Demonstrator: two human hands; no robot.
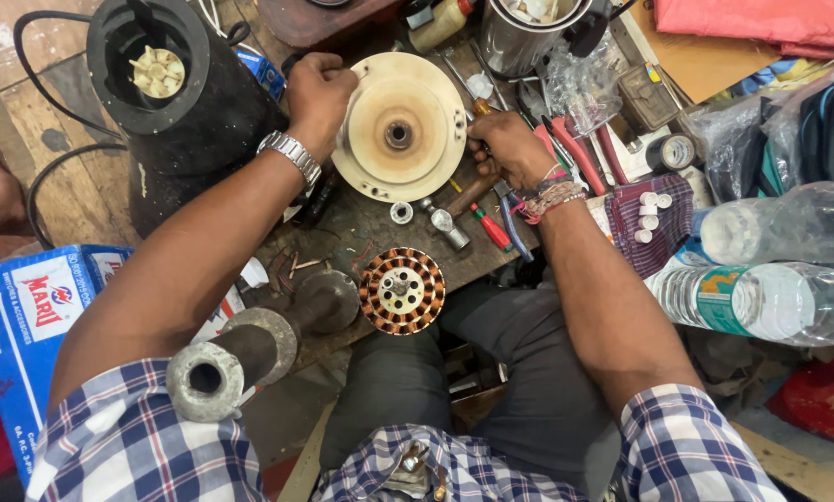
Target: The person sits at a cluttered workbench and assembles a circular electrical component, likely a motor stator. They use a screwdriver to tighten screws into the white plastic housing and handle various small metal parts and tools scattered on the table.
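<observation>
Upper middle of the frame, on the bench [361, 228] | cream round motor cover [400, 125], grimy, dark hub hole at centre, lying flat | left hand [317, 93] clenched on its left rim | right hand [508, 144] at its right edge, closed round a wooden-handled tool [471, 193] | copper-wound stator [401, 291] below, apart.

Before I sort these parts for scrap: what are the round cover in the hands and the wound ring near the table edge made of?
The round cover looks like cast metal with a worn cream coat, stained brown toward its hub. The wound ring shows reddish, shiny coils, probably copper wire, around a grey metal core. The left hand and right hand hold the cover.
</observation>
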